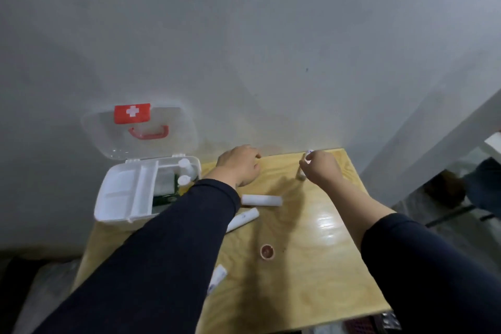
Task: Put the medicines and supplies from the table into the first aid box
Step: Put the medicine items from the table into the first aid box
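Head view, near to far. Closest to the edge: a small white tube [217, 278] half hidden under the left sleeve [151, 252], easy to sweep off the table [311, 279] if that arm slides back. Just past it, a little red cap [267, 251] lying open side up, well apart from everything else, so easy to forget or lose from whatever it belongs to. Further in, two white rolls: one angled [242, 219] and partly under the sleeve, one lying flat [261, 200] just beside the wrist. Round things, so one nudge and off they roll.

Then the hands, apart from each other. Left hand [240, 165] curled palm down on the wood, can't tell if anything's under it. Right hand [321, 167] closed on a small bottle [301, 173] near the far edge, pinched at the top, blurry. Loose top grip plus a possibly missing cap = spill risk.

Far left: first aid box [122, 198] open, lid up, a couple of bottles already inside, hanging over the table's corner. Could tip if pressed on.
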